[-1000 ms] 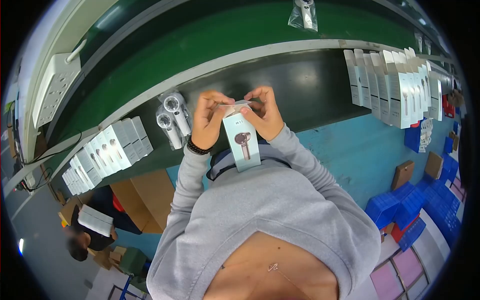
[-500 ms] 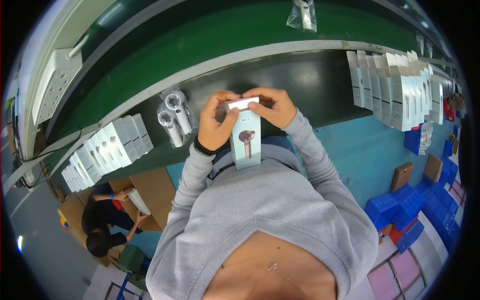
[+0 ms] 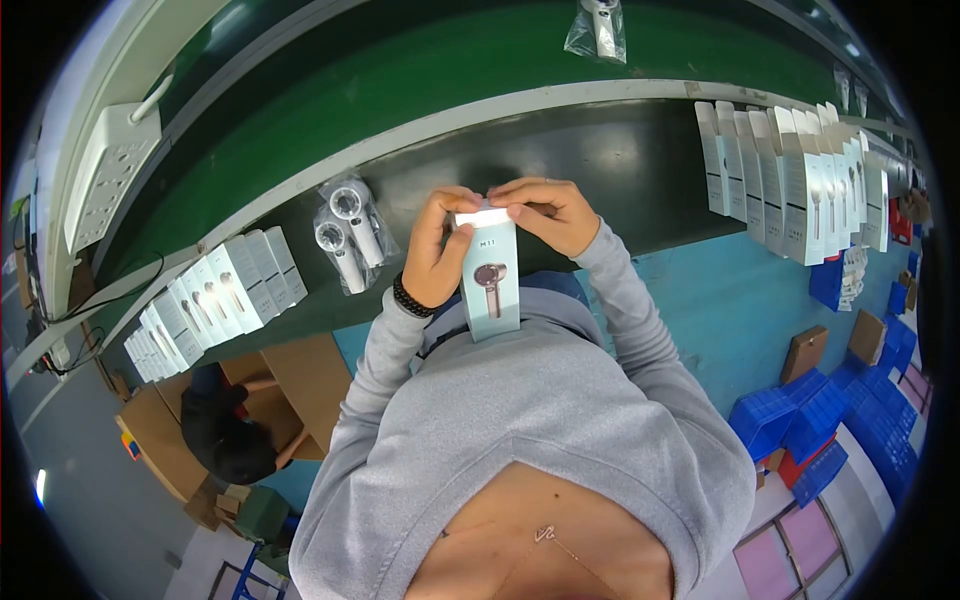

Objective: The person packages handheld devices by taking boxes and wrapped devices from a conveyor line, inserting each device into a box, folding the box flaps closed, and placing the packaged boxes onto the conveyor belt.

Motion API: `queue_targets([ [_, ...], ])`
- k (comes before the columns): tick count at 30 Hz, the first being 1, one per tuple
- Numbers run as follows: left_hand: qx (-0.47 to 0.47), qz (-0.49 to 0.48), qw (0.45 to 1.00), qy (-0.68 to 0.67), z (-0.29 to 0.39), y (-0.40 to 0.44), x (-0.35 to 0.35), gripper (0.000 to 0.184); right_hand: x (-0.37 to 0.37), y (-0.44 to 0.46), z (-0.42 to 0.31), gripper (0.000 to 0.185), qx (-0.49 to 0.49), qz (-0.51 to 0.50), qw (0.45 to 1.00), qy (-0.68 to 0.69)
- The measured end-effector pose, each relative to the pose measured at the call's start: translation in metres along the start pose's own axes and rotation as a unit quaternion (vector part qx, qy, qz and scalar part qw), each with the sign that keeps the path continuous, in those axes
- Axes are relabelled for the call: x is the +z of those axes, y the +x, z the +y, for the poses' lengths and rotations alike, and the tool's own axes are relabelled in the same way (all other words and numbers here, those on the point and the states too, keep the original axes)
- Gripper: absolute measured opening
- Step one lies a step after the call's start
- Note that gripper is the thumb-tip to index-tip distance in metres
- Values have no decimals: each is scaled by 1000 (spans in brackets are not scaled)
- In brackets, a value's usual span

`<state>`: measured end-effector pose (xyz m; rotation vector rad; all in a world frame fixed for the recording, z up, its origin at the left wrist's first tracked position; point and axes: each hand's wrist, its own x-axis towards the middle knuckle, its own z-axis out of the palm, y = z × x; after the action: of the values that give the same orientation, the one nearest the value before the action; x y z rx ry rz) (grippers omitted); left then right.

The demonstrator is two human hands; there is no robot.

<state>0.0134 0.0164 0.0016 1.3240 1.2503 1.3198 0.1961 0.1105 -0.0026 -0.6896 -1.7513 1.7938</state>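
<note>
My left hand (image 3: 436, 250) and right hand (image 3: 560, 218) hold the M11 box (image 3: 488, 285) by its top; its long axis points top-first away from my sweatshirt (image 3: 530, 405), body between grip and sweatshirt.

On the bench (image 3: 600, 150): bagged devices (image 3: 364, 238); left of them, boxes (image 3: 230, 290); well right of them, open boxes (image 3: 795, 190). On the green surface (image 3: 440, 70) beyond them, another device (image 3: 604, 30).

The box (image 3: 492, 262) is pale mint with a brown picture (image 3: 491, 290); behind the box, the worktop (image 3: 620, 165) is dark green.
</note>
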Motion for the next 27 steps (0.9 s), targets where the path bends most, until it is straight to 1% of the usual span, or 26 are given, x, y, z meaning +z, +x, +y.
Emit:
queue_targets([
  [1,5,6,1000,-1,1,-1,2,17,0,-1,-5,17,29,-1,1000,-2],
  [4,7,30,999,-12,-2,-5,9,17,5,0,-10,16,47,26,999,-9],
  [8,6,53,998,-14,-3,-8,17,15,2,-2,-2,17,26,15,999,-25],
  [11,73,98,993,2,-17,-18,29,12,5,-5,-1,17,5,23,999,-26],
  [14,51,120,991,-33,-22,-21,28,10,16,-16,11,21,-26,58,997,-44],
  [16,54,120,991,-33,-25,-24,27,10,31,-27,8,25,-43,84,994,-58],
  [17,56,122,991,-30,-26,-25,25,10,32,-30,7,33,-25,57,996,-66],
  [20,29,134,991,-11,-19,-24,22,11,40,-29,5,40,-11,58,994,-94],
  [21,24,128,991,18,-21,-24,17,15,43,-28,10,48,21,32,998,-47],
  [22,13,116,989,92,-14,-24,13,21,50,-28,22,50,39,34,996,73],
  [23,-20,118,978,171,-6,-28,7,32,55,-26,33,49,26,49,996,75],
  [24,-11,154,964,218,-2,-31,6,50,59,-19,38,48,12,64,995,76],
  [26,-18,153,956,248,15,-43,-6,72,68,-4,41,46,103,113,986,72],
  [27,-80,113,954,266,27,-49,-16,81,73,5,59,45,85,143,986,18],
])
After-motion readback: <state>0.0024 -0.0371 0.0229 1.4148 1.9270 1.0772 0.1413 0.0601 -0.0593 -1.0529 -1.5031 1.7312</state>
